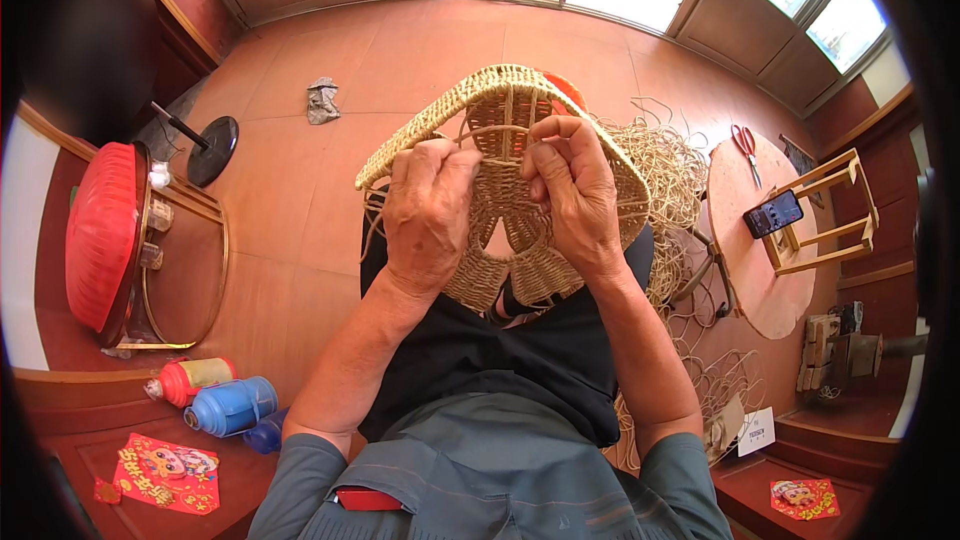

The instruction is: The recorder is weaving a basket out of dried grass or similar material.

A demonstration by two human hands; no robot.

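Observation:
A half-woven basket of pale straw-coloured cord [430,105] rests on my lap between my knees, with openings low in its weave and loose strands at its sides. My left hand [430,210] is closed at its upper left part, thumb and fingers pinched on a thin cord [492,130] that arches across the inside. My right hand [568,185] is closed too, its curled fingers on the same cord at the right. Both hands partly hide the weave behind them. Something red shows behind the basket's upper right rim.
A tangle of cord [670,180] lies right of my lap. A round board [740,290] holds scissors [745,148], a wooden frame [830,260] and a phone [773,213]. At left stand a red cover [100,240] and weight-plate stand [210,150]; several flasks [220,405] lie lower left.

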